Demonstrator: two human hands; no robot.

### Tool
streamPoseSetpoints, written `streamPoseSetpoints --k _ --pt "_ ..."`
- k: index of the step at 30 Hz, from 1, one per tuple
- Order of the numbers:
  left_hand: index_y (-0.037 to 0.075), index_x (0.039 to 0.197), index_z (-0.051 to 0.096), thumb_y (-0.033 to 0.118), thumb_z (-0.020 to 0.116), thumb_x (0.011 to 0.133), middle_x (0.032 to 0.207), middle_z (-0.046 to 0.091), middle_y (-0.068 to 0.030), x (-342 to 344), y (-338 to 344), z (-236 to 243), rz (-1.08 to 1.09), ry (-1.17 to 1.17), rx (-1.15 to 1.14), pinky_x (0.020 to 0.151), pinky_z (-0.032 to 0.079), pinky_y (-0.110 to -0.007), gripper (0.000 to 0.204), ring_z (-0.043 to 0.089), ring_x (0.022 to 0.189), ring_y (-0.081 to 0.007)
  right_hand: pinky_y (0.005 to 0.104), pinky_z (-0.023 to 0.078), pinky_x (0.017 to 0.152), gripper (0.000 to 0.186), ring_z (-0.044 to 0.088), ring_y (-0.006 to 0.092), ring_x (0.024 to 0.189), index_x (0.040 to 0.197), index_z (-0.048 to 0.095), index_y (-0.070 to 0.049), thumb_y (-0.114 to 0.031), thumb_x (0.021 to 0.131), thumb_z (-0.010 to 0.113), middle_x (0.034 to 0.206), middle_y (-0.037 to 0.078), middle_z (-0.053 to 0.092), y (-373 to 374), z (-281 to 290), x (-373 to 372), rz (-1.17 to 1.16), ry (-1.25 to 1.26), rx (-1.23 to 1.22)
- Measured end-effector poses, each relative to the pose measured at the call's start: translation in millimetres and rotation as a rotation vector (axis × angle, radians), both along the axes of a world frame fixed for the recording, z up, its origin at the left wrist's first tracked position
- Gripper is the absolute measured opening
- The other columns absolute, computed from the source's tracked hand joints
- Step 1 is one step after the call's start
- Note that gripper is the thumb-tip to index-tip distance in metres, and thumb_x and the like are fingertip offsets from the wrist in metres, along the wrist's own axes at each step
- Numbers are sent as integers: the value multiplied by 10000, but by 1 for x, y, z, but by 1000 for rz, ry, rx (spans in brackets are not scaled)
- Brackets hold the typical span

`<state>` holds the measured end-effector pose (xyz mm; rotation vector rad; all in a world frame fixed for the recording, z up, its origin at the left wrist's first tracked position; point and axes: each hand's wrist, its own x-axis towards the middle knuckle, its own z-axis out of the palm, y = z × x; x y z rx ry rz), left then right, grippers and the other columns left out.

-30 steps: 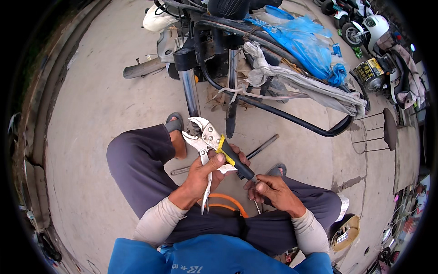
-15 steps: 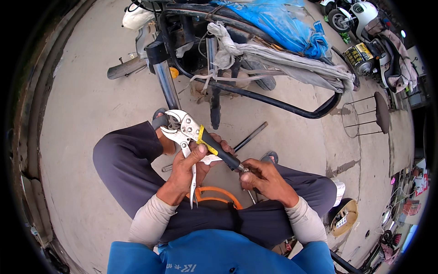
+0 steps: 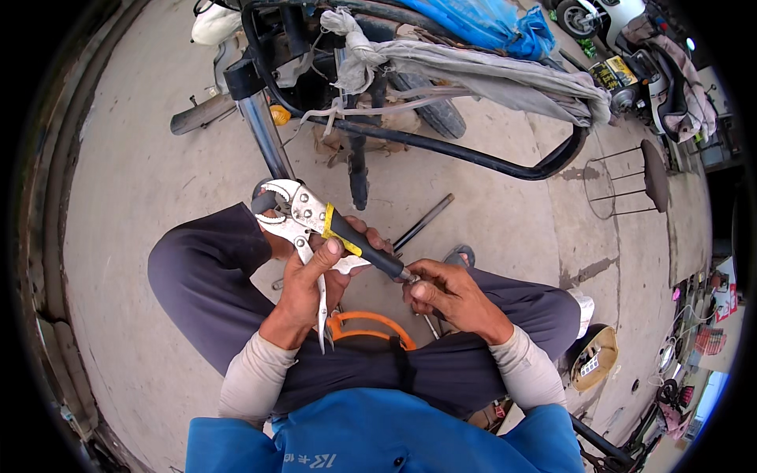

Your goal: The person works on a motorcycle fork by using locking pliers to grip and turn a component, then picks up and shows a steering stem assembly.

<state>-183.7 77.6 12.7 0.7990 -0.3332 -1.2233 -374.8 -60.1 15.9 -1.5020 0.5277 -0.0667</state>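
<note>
Above my lap I hold a pair of locking pliers point(image 3: 359, 243) with curved, toothed steel jaws and a black and yellow grip. My left hand point(image 3: 303, 285) is wrapped round its handles, the thumb on the near side. The bare steel lever hangs down past my palm, and the jaws stand apart with nothing between them. At the end of the black grip, the fingers of my right hand point(image 3: 443, 293) pinch the adjusting screw point(image 3: 410, 277). An orange curved piece point(image 3: 371, 318) lies below, between my legs.
A dark metal frame point(image 3: 441, 152) of a vehicle stands ahead, with grey cloth point(image 3: 481, 67) tied along it and a blue sheet point(image 3: 481, 24) on top. A metal rod point(image 3: 426, 221) lies on the concrete. Rightward are a stool point(image 3: 656, 175), a parked scooter point(image 3: 666, 79) and a basket point(image 3: 597, 359).
The pliers and both hands have shifted slightly left in the picture, and the vehicle frame sits higher as the view moved. My grip on the pliers and screw is kept.
</note>
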Motion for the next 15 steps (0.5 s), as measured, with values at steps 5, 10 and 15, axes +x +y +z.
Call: streamPoseSetpoints --k 5,10,15 --pt "-5 1225 513 251 583 987 1139 611 -205 1 1 0 16 118 -51 1030 473 -501 357 585 1160 -345 287 501 591 278 600 104 688 976 629 51 -223 954 675 783 52 613 -2 -9 -6 101 83 197" --pt "2 1241 508 354 600 970 1144 601 -183 -3 -3 -2 -10 -9 -53 1027 469 -521 453 575 1176 -376 284 495 591 379 576 103 676 956 619 49 -321 1020 562 777 40 612 0 -16 -5 85 -214 -1101" --pt "3 1236 513 347 610 966 1145 603 -184 -1 -2 -4 8 42 -22 1033 467 -514 448 577 1171 -367 282 490 583 393 570 101 658 953 622 56 -328 1017 567 758 34 606 -2 -6 -6 99 51 160"
